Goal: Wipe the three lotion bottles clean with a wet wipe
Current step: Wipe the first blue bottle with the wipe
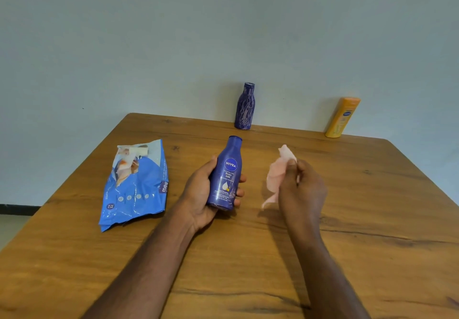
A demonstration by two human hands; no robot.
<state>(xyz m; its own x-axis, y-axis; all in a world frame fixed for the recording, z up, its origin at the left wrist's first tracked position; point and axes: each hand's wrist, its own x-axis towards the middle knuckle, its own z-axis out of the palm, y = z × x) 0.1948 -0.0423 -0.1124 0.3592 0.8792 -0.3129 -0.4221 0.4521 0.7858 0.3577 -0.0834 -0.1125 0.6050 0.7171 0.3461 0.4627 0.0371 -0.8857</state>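
My left hand (202, 194) grips a dark blue Nivea body milk bottle (226, 172), held upright above the middle of the table with its label facing me. To its right, my right hand (301, 189) pinches a crumpled pale pink wet wipe (278, 174), a short gap away from the bottle and not touching it. A second blue bottle with a scratched, streaky surface (245, 106) stands at the table's far edge against the wall. An orange-yellow lotion bottle (342, 117) leans at the far right edge.
A blue wet wipe pack (135, 189) lies crumpled on the wooden table (372, 219) to the left of my left hand, its flap torn open. A pale wall rises right behind the far edge. The table's left edge drops to the floor.
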